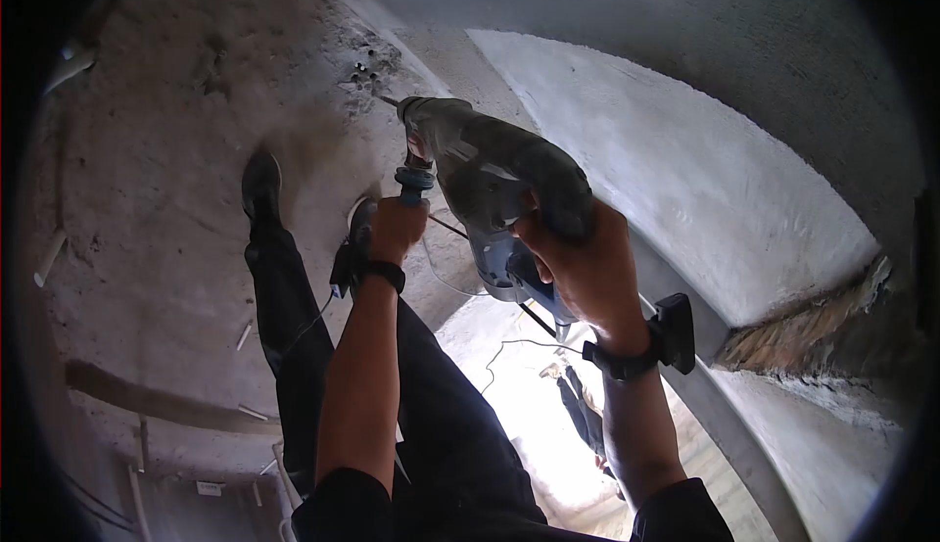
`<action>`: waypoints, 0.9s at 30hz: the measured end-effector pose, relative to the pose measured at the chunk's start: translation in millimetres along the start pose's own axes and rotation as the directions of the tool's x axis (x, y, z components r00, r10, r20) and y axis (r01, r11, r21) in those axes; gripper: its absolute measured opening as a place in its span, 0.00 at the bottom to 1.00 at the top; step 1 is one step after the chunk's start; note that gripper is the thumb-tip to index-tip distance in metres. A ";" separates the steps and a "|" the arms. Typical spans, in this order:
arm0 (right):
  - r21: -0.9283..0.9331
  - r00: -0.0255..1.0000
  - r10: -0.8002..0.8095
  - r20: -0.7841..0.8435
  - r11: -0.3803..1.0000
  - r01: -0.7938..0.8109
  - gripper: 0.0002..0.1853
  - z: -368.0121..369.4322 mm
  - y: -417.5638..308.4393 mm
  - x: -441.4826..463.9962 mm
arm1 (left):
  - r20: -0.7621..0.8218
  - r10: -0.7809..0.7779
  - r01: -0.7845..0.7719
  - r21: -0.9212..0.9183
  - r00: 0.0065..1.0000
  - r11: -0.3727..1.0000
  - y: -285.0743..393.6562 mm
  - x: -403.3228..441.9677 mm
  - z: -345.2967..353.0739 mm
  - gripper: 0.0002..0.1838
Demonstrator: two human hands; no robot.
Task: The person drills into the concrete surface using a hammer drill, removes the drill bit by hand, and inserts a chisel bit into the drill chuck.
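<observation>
A large rotary hammer drill (480, 165) is held in both hands, its nose towards the upper left. My right hand (587, 258) wraps around the rear handle. Around the side handle below the drill's front, my left hand (398, 227) is closed. A short stretch of the drill bit (388, 100) shows ahead of the chuck, close to a patch of broken concrete (367, 67) with dark holes; whether the tip touches it I cannot tell. The fingers on the far side of both handles are partly hidden.
My legs and dark shoes (260, 185) stand on the dusty concrete floor (166, 199). A pale wall (685, 141) rises close on the right. A thin cable (509, 343) runs below the drill. Another person (580, 410) is in the bright area behind. Pipe pieces (245, 334) lie left.
</observation>
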State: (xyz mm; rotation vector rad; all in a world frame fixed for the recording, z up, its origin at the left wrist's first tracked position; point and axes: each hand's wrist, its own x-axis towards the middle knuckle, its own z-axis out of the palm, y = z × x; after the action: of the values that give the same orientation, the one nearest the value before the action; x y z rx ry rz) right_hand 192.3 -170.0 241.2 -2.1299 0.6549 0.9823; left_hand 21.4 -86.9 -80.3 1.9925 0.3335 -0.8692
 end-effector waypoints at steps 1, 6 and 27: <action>0.004 1.000 0.014 -0.012 1.000 -0.014 0.15 0.7 0.0 -5.6 | 0.022 0.002 -0.002 0.010 1.000 1.000 1.2 -8.5 2.0 0.21; -0.035 0.999 -0.044 -0.001 0.998 0.044 0.11 2.4 5.7 2.2 | 0.068 -0.126 0.133 -0.112 0.990 0.985 21.2 -5.6 -23.0 0.22; -0.305 1.000 -0.027 -0.006 0.952 0.024 0.17 27.1 -54.8 0.1 | -0.045 0.012 -0.016 -0.094 0.999 0.995 -15.7 -5.0 7.0 0.19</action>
State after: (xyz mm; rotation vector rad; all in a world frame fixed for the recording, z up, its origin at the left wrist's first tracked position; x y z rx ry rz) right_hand 217.4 -114.7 248.9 -2.4053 0.5042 1.1195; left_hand 6.3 -83.6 -89.2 1.9265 0.3788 -0.7866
